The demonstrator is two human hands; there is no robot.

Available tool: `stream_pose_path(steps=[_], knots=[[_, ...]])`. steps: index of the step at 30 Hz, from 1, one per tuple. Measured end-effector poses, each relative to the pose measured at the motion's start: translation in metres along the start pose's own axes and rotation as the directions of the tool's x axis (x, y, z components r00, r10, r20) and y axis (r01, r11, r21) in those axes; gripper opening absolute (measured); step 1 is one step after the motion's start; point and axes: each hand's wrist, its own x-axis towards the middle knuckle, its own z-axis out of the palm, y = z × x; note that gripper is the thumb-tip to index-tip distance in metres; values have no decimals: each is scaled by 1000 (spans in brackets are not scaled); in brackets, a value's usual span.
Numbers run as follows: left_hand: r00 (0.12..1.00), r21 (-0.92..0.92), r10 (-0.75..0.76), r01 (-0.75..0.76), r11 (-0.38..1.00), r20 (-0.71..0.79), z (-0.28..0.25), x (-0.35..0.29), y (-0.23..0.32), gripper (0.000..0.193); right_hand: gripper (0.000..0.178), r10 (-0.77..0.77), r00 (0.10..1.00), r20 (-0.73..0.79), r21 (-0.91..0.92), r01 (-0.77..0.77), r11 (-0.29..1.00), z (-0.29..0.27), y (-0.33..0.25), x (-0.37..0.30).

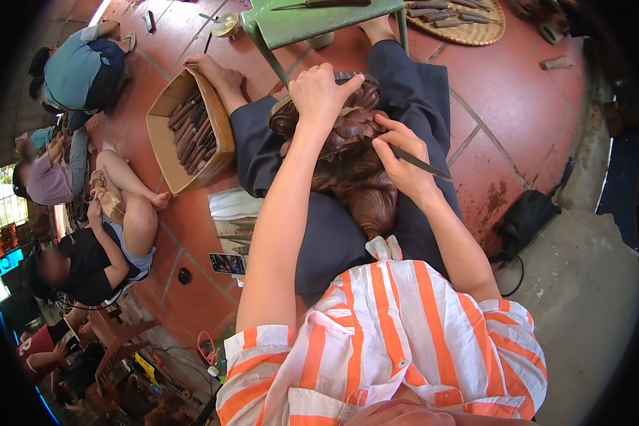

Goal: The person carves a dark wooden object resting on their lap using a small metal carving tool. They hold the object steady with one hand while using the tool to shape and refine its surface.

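Note:
A dark brown wood carving point(355, 174), cut in deep curls and folds, rests in my lap between my thighs. My left hand point(321, 96) is closed over its far upper part, with the thumb stretched out to the right along the wood. Against the carving's right side, my right hand point(406, 153) pinches a slim dark pointed tool point(427, 167), perhaps a file. Its tapered end points back toward my right forearm; the other end meets the wood near my fingers. The carving's underside is hidden.
A green stool point(319, 25) with a wood-handled tool point(326, 3) stands ahead. A cardboard box point(165, 153) of wood-handled tools sits left; a woven tray point(468, 32) holds more. A phone point(227, 263) lies near my left elbow, a black bag point(525, 216) right. Several people sit left.

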Motion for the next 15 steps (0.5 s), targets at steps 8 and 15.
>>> stream_pose_path(steps=[8,15], knots=[[1000,36,2,-1,999,-23,1,0,0,57,14,57,998,10,81,-58,995,-1,-8,1],[1000,24,-8,7,1000,9,-1,-1,2,57,16,126,991,43,122,-131,984,-5,-3,1]])
